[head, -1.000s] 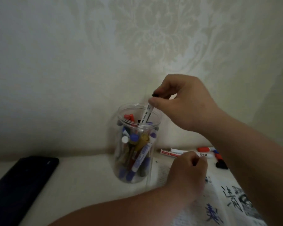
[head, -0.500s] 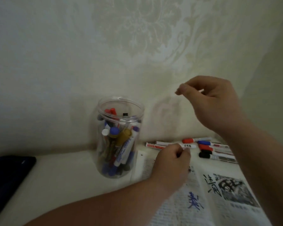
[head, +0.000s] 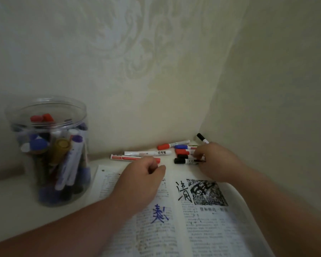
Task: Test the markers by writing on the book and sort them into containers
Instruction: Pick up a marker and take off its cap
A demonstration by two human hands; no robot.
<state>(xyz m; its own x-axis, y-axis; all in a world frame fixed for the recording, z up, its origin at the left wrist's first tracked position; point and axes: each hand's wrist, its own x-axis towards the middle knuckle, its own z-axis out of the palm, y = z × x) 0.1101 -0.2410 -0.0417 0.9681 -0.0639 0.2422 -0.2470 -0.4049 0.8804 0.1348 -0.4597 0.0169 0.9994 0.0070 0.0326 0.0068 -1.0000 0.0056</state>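
a pale patterned wall (head: 119, 52) backs a cream table (head: 17, 210). at nine o'clock stands a clear jar (head: 48, 151) packed with tested markers. the open book (head: 183, 219), already scribbled on in blue and black, lies at six. the left hand (head: 141, 184) rests on its page, fingers curled loosely, seemingly around nothing. the right hand (head: 217, 162) reaches into the loose markers (head: 185, 154) at one o'clock, fingertips closing on one; which one, i cannot tell. it looks like picking the next marker; uncapping and writing would follow.
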